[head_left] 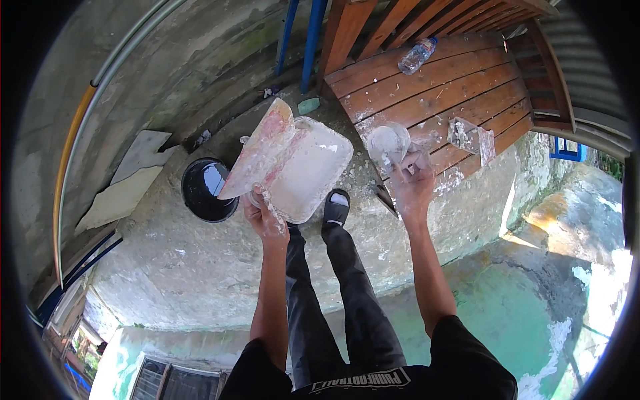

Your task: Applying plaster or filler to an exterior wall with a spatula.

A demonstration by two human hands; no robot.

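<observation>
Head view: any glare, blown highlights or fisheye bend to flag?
Head view: hard sun, lower-right ground blown white; glare on the water in the black bucket; wooden bench slats and the wall pipe bow near the rim; black vignette all round; left hand and right hand sharp.

A round black bucket of dark liquid sits left of centre on the rough concrete floor. A reddish-brown slatted wooden bench, flecked white, fills the upper right, with a clear plastic bottle lying on it. Pale flat board pieces lie at left. Blue metal poles stand at top centre.
</observation>
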